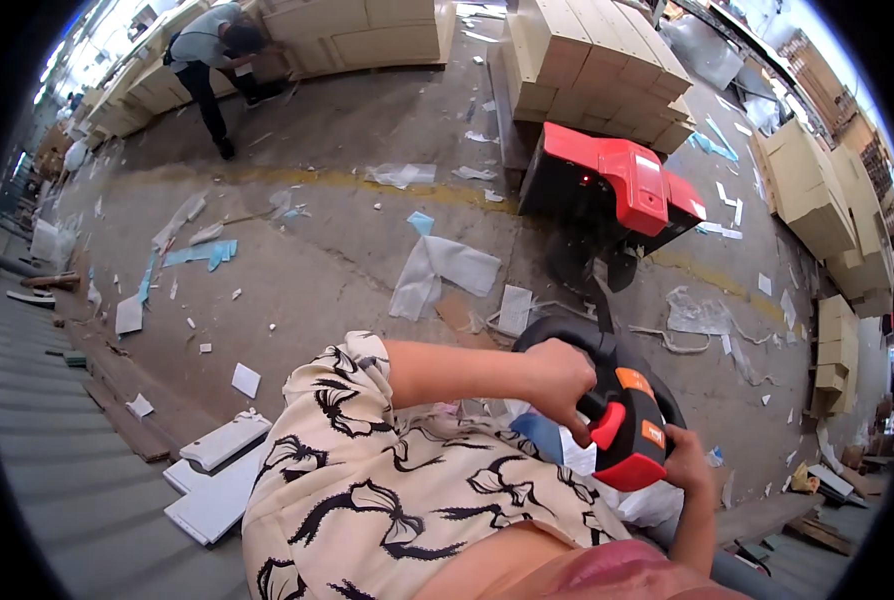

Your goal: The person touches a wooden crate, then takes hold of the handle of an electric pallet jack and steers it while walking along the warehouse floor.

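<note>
A red and black electric pallet truck [639,190] stands just ahead of me, its forks side toward a stack of cream boards. Its black control handle [629,412], with red and orange parts, reaches back to my body. My left hand [557,380] is closed round the left grip of the handle, the thumb by a red button [608,425]. On the other side my right hand [689,460] wraps the right edge of the handle head; some of its fingers are hidden behind it.
Stacked cream boards [597,65] stand beyond the truck, with more stacks [807,190] at right. Another person [217,60] bends over at the far left. Plastic sheet [442,275], paper scraps and straps litter the floor. White panels [217,480] lie near a corrugated wall [27,400].
</note>
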### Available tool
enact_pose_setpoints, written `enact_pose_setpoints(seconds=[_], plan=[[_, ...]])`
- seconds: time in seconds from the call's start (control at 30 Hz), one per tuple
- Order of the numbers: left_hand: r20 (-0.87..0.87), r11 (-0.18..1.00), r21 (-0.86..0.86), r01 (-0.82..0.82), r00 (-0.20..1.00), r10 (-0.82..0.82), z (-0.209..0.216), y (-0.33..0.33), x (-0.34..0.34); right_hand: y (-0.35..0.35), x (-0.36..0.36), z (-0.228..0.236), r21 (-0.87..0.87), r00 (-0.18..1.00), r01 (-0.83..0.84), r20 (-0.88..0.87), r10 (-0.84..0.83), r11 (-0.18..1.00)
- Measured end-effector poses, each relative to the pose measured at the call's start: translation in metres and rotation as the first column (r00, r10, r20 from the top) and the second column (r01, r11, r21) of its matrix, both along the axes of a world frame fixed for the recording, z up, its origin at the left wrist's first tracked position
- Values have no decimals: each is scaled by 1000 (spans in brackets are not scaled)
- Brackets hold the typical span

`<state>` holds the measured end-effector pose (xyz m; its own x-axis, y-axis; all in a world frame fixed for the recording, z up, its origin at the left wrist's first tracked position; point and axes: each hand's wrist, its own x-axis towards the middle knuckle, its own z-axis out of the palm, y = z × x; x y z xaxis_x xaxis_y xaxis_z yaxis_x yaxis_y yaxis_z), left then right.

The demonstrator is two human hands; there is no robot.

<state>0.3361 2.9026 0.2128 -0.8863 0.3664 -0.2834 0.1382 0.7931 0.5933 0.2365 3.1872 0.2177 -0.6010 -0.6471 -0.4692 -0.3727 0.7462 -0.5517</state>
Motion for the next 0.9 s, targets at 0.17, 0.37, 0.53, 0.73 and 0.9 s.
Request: enact_pose_setpoints(seconds=[0.17,0.37,0.53,0.73,0.9], plan=[[-14,998,56,35,999,-35,20,-11,20,-4,20,16,-113,996,89,11,-89,990],[-31,993,109,48,999,-45,40,-21,41,-4,29,40,-112,978,27,209,-3,993],[-129,995,95,23,992,-10,49,-49,58,-14,52,54,-204,892,108,452,-4,973],[-257,997,73,17,966,2,49,-119,59,-79,80,65,-374,921,4,363,142,927],[-279,976,-33,-216,940,198,56,-190,45,-149,104,57,-261,930,137,367,-33,956]])
